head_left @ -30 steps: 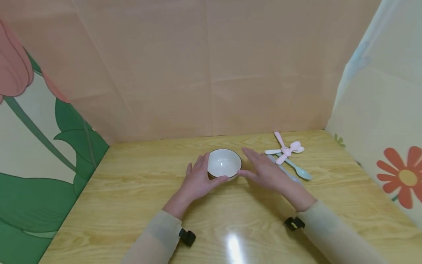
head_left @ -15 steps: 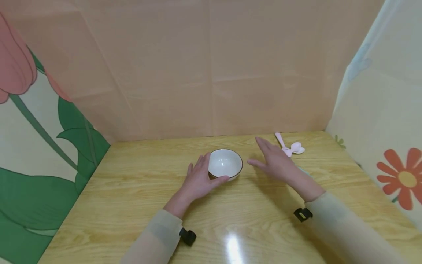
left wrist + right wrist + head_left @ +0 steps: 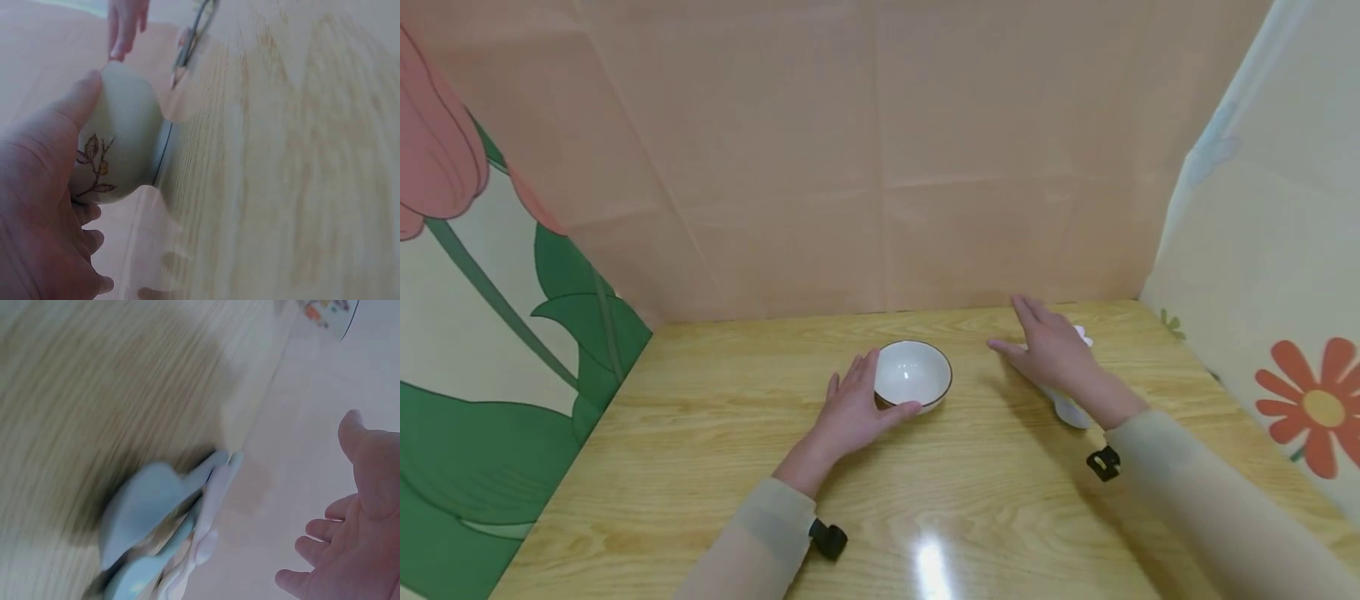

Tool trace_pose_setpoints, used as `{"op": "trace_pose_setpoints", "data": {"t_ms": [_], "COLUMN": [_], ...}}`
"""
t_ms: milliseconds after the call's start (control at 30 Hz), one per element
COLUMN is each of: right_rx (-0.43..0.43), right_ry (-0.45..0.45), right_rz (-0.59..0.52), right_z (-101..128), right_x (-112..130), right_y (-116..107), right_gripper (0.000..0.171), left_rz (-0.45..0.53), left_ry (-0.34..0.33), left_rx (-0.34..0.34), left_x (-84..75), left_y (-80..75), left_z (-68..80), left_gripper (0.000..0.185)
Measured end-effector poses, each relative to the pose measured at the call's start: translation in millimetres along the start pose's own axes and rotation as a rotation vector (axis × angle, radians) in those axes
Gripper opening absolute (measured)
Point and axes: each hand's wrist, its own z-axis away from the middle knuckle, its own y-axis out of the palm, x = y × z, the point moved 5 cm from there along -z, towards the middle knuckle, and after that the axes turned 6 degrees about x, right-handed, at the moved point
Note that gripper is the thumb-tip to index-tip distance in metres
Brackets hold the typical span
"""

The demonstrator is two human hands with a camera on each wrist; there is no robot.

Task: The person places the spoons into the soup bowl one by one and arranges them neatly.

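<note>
A small white bowl [image 3: 917, 372] with a dark rim stands upright on the wooden table. My left hand [image 3: 847, 417] holds its left side, thumb along the near side and fingers round the far left. A brown leaf sprig decorates the bowl's outside [image 3: 119, 106] in the left wrist view. To the right, my right hand [image 3: 1056, 354] hovers with spread fingers over a pile of spoons, hiding most of them in the head view. In the right wrist view a grey-blue spoon [image 3: 147, 503], a light-blue spoon [image 3: 140, 575] and a pink spoon [image 3: 212, 497] show below the hand.
A pinkish-brown backdrop [image 3: 775, 167] rises at the table's far edge. Patterned panels flank the table, with a pink tulip [image 3: 441, 125] and green leaves on the left and a red flower [image 3: 1322, 408] on the right. Light glares off the tabletop [image 3: 820, 550] in front.
My right hand has moved away from the bowl, rightward and over the spoons, and now covers most of the pile. My left hand and the bowl have stayed in place.
</note>
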Motion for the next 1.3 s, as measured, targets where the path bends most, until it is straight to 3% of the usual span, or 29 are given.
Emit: {"op": "trace_pose_setpoints", "data": {"t_ms": [367,1300], "right_rx": [0.032,0.11], "right_ry": [0.054,0.188], "right_rz": [0.048,-0.002], "right_z": [-16.2,-37.6], "right_x": [-28.8,-82.0], "right_y": [-2.9,8.2], "right_gripper": [0.098,0.106], "left_rz": [0.02,0.005], "left_ry": [0.007,0.004], "left_rx": [-0.002,0.003], "left_x": [-1.1,-0.2], "left_y": [0.8,2.5], "left_z": [0.5,-1.8], "left_gripper": [0.122,0.123]}}
